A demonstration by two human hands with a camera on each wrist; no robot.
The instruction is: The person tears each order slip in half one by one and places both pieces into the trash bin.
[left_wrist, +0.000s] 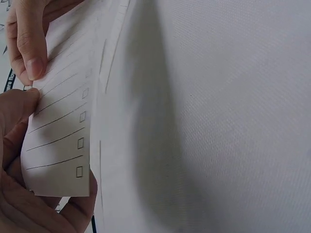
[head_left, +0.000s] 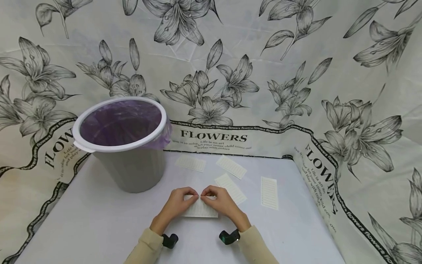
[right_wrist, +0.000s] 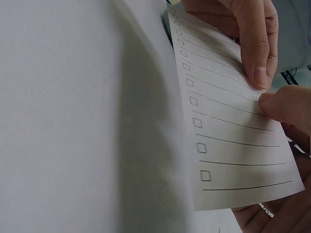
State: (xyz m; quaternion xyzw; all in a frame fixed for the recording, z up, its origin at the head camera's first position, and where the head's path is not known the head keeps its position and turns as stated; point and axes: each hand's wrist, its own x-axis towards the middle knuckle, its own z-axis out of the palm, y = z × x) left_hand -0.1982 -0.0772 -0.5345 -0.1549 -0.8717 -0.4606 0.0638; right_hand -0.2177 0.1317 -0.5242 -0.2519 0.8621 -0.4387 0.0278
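Observation:
A white checklist sheet (head_left: pixel 202 211), printed with ruled lines and small boxes, is held between both hands above the table. My left hand (head_left: pixel 178 201) pinches its far long edge between thumb and fingers. Close beside it, the right hand (head_left: pixel 222 201) pinches the same edge, the two thumb tips nearly meeting. The left wrist view has the sheet (left_wrist: pixel 60 138) slightly bowed, with fingers behind it. In the right wrist view the lined face of the sheet (right_wrist: pixel 233 131) shows, one thumb pressing near the edge's middle. Most fingers behind the paper are hidden.
A grey bin (head_left: pixel 132 172) with a white rim and purple liner stands at the back left. Loose lined sheets lie around: one by the bin (head_left: pixel 190 162), others (head_left: pixel 232 167), (head_left: pixel 230 189) and a sheet (head_left: pixel 269 193) farther right. Flower-printed cloth (head_left: pixel 211 110) surrounds the white table (head_left: pixel 99 227).

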